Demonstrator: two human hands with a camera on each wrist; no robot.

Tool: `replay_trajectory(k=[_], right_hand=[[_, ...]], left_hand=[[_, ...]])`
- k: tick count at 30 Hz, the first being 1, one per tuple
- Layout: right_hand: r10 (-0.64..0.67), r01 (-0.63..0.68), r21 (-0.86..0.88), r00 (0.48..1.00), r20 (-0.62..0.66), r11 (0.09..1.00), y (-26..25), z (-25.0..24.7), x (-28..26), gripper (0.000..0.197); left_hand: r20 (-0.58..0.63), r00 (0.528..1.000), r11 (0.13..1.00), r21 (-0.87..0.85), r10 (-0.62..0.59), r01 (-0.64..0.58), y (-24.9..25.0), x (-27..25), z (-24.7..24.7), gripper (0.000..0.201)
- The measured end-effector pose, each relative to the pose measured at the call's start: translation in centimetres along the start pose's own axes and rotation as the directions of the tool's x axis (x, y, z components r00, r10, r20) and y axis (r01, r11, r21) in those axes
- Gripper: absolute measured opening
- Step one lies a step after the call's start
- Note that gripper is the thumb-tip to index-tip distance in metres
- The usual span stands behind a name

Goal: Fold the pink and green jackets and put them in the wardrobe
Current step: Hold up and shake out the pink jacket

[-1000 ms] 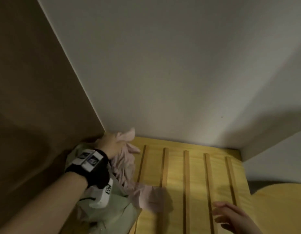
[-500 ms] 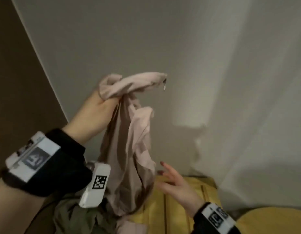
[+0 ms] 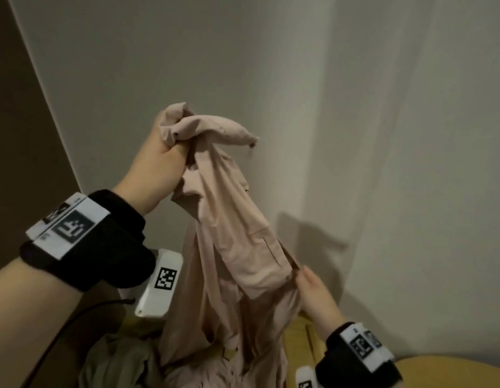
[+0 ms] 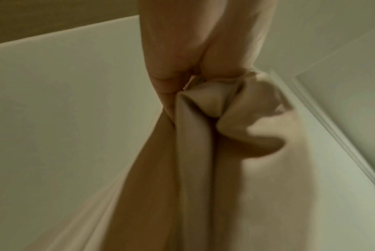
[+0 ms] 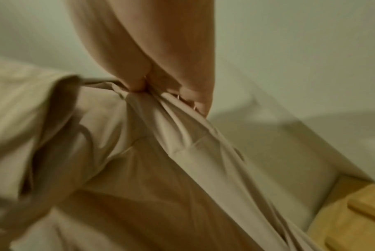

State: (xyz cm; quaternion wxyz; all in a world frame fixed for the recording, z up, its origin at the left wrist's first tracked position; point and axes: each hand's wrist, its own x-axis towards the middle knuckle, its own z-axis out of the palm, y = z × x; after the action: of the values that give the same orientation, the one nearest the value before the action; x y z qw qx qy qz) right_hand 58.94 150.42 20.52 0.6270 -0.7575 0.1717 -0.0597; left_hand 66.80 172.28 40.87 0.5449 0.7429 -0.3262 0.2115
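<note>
The pink jacket (image 3: 229, 247) hangs bunched from the left hand (image 3: 162, 163), which is raised in front of the white wall (image 3: 355, 107) and clenched around a wad of cloth at the top. Its long axis runs steeply down and to the right, where the right hand (image 3: 316, 298) pinches a lower edge; the right wrist view shows thumb and fingers (image 5: 190, 96) nipping the fabric. The hem trails onto the yellow slatted wooden surface (image 3: 302, 340), beside the green jacket (image 3: 117, 365) lying crumpled below the left wrist. Open air lies to the right, so spreading the garment likely means drawing the right hand outward, away from the wall corner.
</note>
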Motion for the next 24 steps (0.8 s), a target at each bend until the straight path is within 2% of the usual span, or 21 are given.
replay_trajectory(k=[2, 5, 7, 9, 12, 15, 18, 21, 23, 24], right_hand=[[-0.046, 0.046, 0.001, 0.990, -0.133, 0.999, -0.6, -3.3, 0.0, 0.044], [-0.202, 0.204, -0.013, 0.956, -0.214, 0.979, -2.2, -7.6, -0.2, 0.027], [-0.282, 0.289, -0.009, 0.925, -0.256, 0.957, -3.6, -9.8, -0.6, 0.023], [-0.318, 0.329, 0.002, 0.914, -0.252, 0.944, -4.5, -11.7, -1.0, 0.024], [-0.326, 0.324, -0.044, 0.925, -0.194, 0.945, -5.1, -14.3, -1.8, 0.030], [-0.324, 0.309, -0.112, 0.932, -0.164, 0.944, -4.9, -15.8, -2.3, 0.024], [-0.345, 0.312, -0.173, 0.915, -0.209, 0.934, -4.8, -15.9, -2.7, 0.017], [-0.381, 0.348, -0.166, 0.889, -0.252, 0.923, -5.6, -15.4, -3.1, 0.013], [-0.406, 0.374, -0.164, 0.876, -0.262, 0.913, -6.7, -14.7, -3.4, 0.015], [-0.423, 0.391, -0.169, 0.870, -0.253, 0.905, -7.4, -14.2, -3.6, 0.016]], left_hand=[[-0.006, 1.000, 0.998, 0.057, -0.015, 0.016, -0.7, 0.1, -0.3, 0.016], [0.035, 0.997, 0.997, 0.052, -0.065, 0.064, -1.3, -0.6, -0.3, 0.019], [0.006, 0.994, 0.992, 0.063, -0.112, 0.111, -1.8, -1.3, 0.0, 0.020], [-0.096, 0.976, 0.975, 0.092, -0.195, 0.204, -2.2, -2.2, -0.1, 0.021], [-0.240, 0.924, 0.944, 0.075, -0.296, 0.322, -2.4, -2.9, -1.1, 0.034], [-0.328, 0.861, 0.903, 0.049, -0.389, 0.427, -3.5, -2.7, -2.6, 0.027], [-0.312, 0.866, 0.889, 0.117, -0.390, 0.442, -4.6, -3.4, -3.1, 0.031], [-0.261, 0.900, 0.872, 0.259, -0.350, 0.415, -5.2, -4.9, -2.5, 0.020], [-0.115, 0.913, 0.866, 0.290, -0.392, 0.409, -5.6, -5.8, -1.2, 0.031], [-0.023, 0.902, 0.858, 0.299, -0.431, 0.417, -5.5, -6.4, -0.3, 0.036]])
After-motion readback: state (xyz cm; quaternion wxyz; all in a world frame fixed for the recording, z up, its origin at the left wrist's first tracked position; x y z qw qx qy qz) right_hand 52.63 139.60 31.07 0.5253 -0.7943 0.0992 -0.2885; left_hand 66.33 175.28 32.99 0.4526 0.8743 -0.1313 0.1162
